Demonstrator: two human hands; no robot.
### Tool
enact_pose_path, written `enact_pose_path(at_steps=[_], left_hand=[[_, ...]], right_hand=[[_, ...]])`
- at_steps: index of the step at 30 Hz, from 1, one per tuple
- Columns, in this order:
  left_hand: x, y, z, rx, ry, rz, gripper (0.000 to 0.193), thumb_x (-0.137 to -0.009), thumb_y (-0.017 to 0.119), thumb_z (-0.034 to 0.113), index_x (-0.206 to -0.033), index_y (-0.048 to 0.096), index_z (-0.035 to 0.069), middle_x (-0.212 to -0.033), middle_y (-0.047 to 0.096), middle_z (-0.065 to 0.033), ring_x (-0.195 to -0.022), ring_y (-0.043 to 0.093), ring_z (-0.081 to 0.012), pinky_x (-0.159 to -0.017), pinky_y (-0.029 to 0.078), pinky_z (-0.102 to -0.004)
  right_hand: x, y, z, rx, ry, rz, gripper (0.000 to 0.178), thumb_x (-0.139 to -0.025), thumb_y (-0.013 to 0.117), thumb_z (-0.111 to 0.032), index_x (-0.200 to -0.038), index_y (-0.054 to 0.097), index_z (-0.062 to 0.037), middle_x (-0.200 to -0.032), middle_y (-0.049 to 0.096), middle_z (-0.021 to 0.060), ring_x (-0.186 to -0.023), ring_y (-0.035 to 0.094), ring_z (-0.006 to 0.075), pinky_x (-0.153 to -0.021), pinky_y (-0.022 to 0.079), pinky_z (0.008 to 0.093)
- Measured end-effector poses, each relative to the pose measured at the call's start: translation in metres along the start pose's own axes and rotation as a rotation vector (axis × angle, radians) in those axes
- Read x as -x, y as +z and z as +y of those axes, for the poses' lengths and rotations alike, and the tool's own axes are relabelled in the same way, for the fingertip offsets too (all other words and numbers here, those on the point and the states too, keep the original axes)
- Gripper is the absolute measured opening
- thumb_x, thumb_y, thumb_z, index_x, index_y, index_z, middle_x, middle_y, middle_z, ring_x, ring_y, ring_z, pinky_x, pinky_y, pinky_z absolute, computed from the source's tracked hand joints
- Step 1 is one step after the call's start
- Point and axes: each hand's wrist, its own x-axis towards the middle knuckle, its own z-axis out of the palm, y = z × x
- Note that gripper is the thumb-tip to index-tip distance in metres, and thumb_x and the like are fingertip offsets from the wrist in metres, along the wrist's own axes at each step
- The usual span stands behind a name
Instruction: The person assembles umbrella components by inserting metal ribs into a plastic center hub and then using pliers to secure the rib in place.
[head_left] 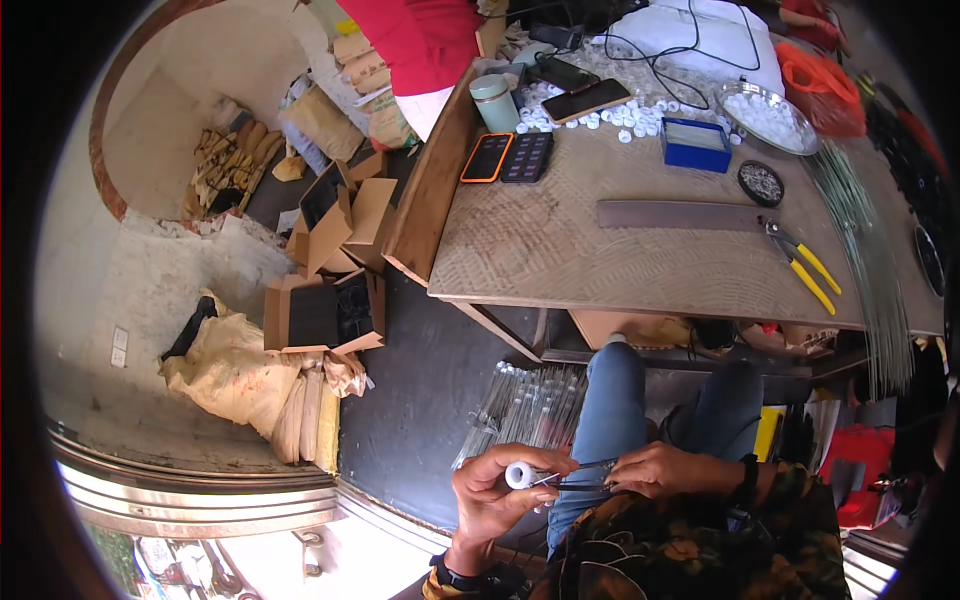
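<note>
My left hand (497,492) is closed in front of my lap, thumb and fingers around a small white round plastic cap (519,475) with a hole in its end. Thin dark metal strips or wires (590,487) run from the cap across to my right hand (650,470). That hand is closed too, its fingers pinching the far ends of the thin pieces. Whether they are wires or a slim tool, I cannot make out. Below the table, beside my knee, lies a bundle of thin metal wires (525,405) with whitish tips.
On the wooden table (520,240) are yellow-handled pliers (808,268), a flat metal bar (680,215), a blue box (696,146), loose white caps (640,122) and a metal plate of caps (768,118). Long wires (860,240) overhang its right edge. Open cardboard boxes (325,310) stand left.
</note>
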Motion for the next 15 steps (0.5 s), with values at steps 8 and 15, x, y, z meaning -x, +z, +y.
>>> enact_pose_path(at_steps=[8,15], left_hand=[[-0.003,0.011,0.004,-0.105,-0.048,0.086,0.012,-0.077,0.059,-0.007,-0.086,0.052,-0.003,-0.08,0.063,-0.0139,-0.081,0.063,-0.0223,-0.087,0.046,-0.0416],[-0.001,0.016,0.001,-0.017,-0.06,0.13,0.013,-0.076,0.06,-0.006,-0.084,0.052,-0.001,-0.08,0.063,-0.0134,-0.081,0.062,-0.0225,-0.087,0.045,-0.0427]], right_hand=[[0.006,0.027,-0.011,0.172,0.037,0.192,0.017,-0.075,0.061,-0.01,-0.09,0.059,-0.0018,-0.08,0.058,0.0074,-0.065,0.06,0.0227,-0.05,0.049,0.0317],[0.007,0.018,-0.016,0.257,0.05,0.1,0.018,-0.074,0.061,-0.008,-0.09,0.059,-0.0011,-0.08,0.057,0.0075,-0.063,0.06,0.021,-0.048,0.048,0.0295]])
